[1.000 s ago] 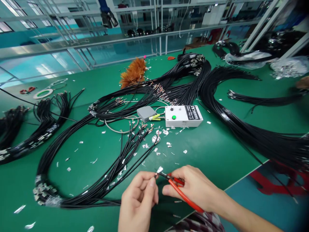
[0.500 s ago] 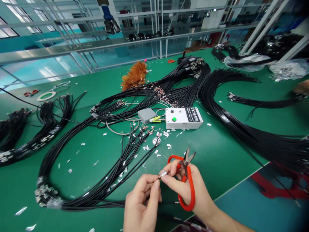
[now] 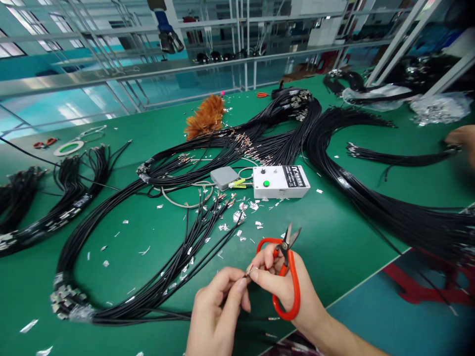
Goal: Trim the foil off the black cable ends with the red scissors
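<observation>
While the left hand point(image 3: 217, 316) pinches a thin black wire point(image 3: 243, 275) between thumb and forefinger, its fingers closed on it, the right hand point(image 3: 285, 289) meets it at the wire's tip, thumb and forefinger nipped there, other fingers hooked through red scissors point(image 3: 287, 277), blades slightly apart, pointing up. Both hover over the green desk point(image 3: 334, 237), near the cable bundle point(image 3: 178, 262).

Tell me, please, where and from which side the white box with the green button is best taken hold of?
Probably by its two long side walls, coming from above and the near edge. The white box lies flat, button up; its near long wall faces bare green table, while the grey box and clips crowd its left end and black wire bundles lie behind.
</observation>
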Tool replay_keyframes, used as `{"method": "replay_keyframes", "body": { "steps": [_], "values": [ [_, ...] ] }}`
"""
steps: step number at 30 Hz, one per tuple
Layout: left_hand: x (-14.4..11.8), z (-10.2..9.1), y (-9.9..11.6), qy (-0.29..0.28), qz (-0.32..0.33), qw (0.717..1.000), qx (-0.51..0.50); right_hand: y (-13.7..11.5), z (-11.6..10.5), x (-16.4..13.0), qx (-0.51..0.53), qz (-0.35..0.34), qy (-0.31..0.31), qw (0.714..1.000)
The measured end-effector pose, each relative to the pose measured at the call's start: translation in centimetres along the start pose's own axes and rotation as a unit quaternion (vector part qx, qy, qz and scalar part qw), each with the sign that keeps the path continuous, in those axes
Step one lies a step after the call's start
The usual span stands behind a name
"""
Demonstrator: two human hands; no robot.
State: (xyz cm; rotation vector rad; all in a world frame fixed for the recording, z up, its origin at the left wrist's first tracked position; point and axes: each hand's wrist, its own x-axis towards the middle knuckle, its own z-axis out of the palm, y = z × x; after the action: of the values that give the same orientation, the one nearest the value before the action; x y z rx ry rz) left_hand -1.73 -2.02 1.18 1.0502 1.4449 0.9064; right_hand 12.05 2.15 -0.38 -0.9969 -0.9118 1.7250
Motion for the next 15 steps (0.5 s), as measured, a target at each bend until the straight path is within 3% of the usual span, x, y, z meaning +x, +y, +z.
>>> {"method": "replay_keyframes", "body": {
  "steps": [2,5,7,9,11,13,15],
  "values": [
    [0.4,-1.1,0.2,-0.126,-0.092,0.985,-0.074,-0.3,-0.3,0.4,-0.012,0.006,-0.057,0.998],
    [1.1,-2.4,0.3,-0.269,-0.175,0.929,-0.184,-0.6,-0.3,1.3,-0.023,0.027,-0.147,0.989],
    [1.3,-2.7,0.5,-0.316,-0.200,0.899,-0.226,-0.6,-0.5,2.1,-0.064,-0.003,-0.127,0.990],
    [1.4,-2.7,0.8,-0.303,-0.209,0.900,-0.233,-0.4,-1.1,2.8,-0.190,-0.065,-0.030,0.979],
    [1.3,-2.3,1.0,-0.248,-0.203,0.920,-0.224,-0.1,-2.2,3.4,-0.350,-0.102,0.071,0.928],
    [1.1,-1.9,1.1,-0.211,-0.188,0.934,-0.218,0.1,-3.3,3.4,-0.402,-0.091,0.093,0.906],
    [1.1,-1.5,1.0,-0.185,-0.174,0.945,-0.208,0.2,-3.9,2.8,-0.362,-0.056,0.050,0.929]
  ]
}}
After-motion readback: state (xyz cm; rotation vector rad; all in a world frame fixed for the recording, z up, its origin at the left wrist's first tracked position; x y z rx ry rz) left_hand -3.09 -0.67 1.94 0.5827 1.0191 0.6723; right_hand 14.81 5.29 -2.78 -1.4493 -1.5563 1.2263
